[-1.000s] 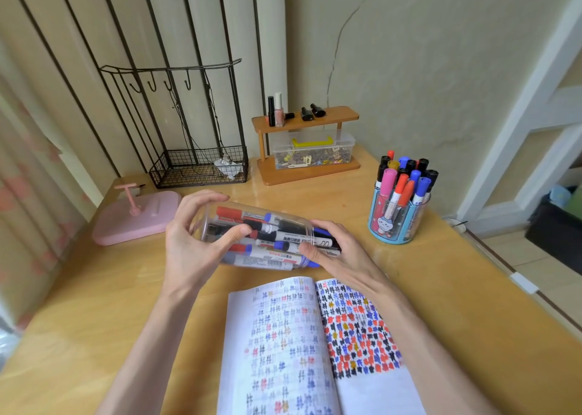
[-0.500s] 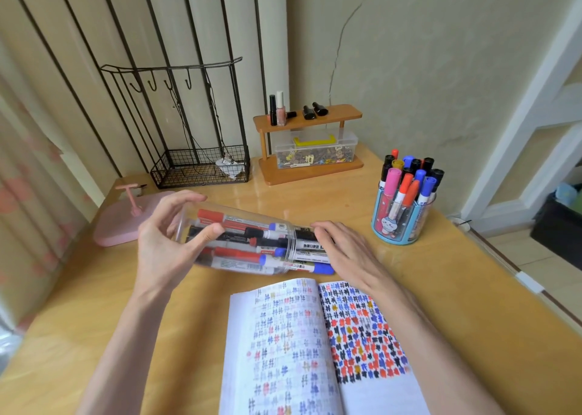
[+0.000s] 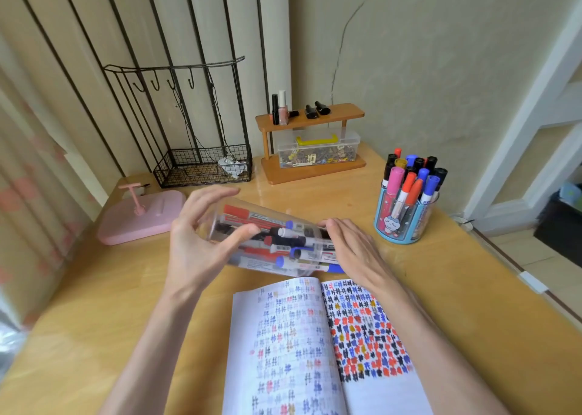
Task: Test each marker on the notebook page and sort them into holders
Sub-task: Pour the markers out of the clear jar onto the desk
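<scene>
Two hands: both are at one clear holder [image 3: 271, 225], one at each end, low over the counter [image 3: 94, 304].
Left hand [image 3: 195, 250]: the fingers arch over the holder's closed end and the thumb presses its near wall, so it has a firm grip.
Right hand [image 3: 356, 250]: the fingers are nearly straight and laid against the open mouth, gripping nothing.
Clear holder: it lies on its side between the hands, mouth tipped down toward the right hand. Whether it touches the counter I cannot tell.
Markers [image 3: 248, 213]: they are packed inside with red, black and blue caps, and a few ends poke out under the right palm.
Handling: the holder looks like rigid, smooth plastic, probably slippery and heavy when loaded, and best gripped round the wall. Each marker is likely light, stiff and prone to rolling, so pinch it mid-barrel.
Notebook [image 3: 315, 345]: it lies open just nearer than both hands, its pages covered in test marks.
Blue holder [image 3: 406, 228]: it stands upright and full, beyond and right of the right hand and well apart from it.
</scene>
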`<state>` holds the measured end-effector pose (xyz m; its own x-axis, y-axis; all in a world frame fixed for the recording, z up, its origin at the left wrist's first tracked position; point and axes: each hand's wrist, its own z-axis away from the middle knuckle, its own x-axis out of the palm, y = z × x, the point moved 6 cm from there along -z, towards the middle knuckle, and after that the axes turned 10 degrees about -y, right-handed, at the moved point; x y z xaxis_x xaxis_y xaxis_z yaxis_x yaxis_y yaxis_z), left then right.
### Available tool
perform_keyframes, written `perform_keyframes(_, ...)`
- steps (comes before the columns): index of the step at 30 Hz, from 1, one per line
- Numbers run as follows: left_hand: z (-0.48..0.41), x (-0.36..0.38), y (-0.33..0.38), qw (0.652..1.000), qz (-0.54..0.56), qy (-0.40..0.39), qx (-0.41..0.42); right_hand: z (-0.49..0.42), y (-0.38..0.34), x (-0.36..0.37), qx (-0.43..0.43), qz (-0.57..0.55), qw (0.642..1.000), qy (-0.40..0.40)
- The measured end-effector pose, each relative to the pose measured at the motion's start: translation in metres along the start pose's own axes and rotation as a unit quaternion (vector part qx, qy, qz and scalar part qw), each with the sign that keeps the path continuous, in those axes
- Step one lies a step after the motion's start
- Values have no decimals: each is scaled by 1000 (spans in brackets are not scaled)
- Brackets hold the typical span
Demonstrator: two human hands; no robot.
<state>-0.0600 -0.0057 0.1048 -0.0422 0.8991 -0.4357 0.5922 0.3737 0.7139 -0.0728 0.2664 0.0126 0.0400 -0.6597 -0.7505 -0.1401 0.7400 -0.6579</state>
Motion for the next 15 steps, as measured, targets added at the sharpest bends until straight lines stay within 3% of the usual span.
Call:
perform_keyframes(8,1,2,3,999,30,29,-10,6,6,-4,4,-74,997,16)
perform_keyframes(15,4,-35,-15,998,7,50,-40,4,3,0,-11,9,1000,12)
